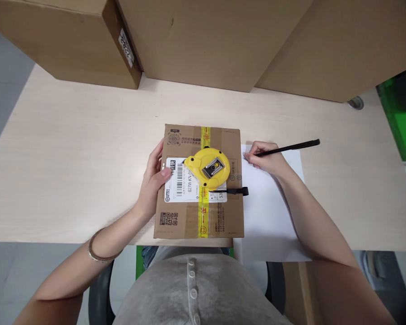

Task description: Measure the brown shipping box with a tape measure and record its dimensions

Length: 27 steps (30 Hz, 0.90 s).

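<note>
A small cardboard parcel point(219, 216) with yellow tape and a white shipping label lies on the light wooden table point(71, 158) in front of me. On top of it rests a round yellow tape measure point(208, 168) with a metal clip. My left hand point(152, 180) grips the parcel's left edge, thumb on the label. My right hand point(265, 158) is closed on a black pen point(291, 147), its tip touching a white sheet of paper point(270, 212) just right of the parcel.
Three large cardboard boxes point(206, 40) stand along the table's far side. A green object point(401, 122) sits at the right edge. The paper overhangs the table's near edge. A chair is partly visible below me.
</note>
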Available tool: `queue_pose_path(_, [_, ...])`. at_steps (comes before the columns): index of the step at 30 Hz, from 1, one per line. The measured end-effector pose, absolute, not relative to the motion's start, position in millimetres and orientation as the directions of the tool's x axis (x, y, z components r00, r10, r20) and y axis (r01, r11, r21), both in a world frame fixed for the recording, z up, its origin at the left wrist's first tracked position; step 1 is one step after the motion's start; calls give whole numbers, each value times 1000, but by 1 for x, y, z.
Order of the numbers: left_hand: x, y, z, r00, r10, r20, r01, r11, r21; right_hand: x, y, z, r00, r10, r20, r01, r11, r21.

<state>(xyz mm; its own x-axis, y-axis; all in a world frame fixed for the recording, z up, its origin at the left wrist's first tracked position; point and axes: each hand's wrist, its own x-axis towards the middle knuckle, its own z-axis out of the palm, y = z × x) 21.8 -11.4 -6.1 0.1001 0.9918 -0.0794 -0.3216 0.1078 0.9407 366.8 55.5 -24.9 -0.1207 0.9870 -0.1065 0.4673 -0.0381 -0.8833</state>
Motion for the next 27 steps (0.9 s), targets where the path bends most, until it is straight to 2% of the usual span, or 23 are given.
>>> queue_pose_path(17, [22, -14, -4, 113, 990, -82, -348, 116, 930, 371, 51, -27, -37, 997, -63, 478, -38, -878])
queue_pose_path(27, [24, -13, 0, 83, 992, -99, -346, 122, 930, 373, 53, -27, -96, 989, -114, 450, -59, -891])
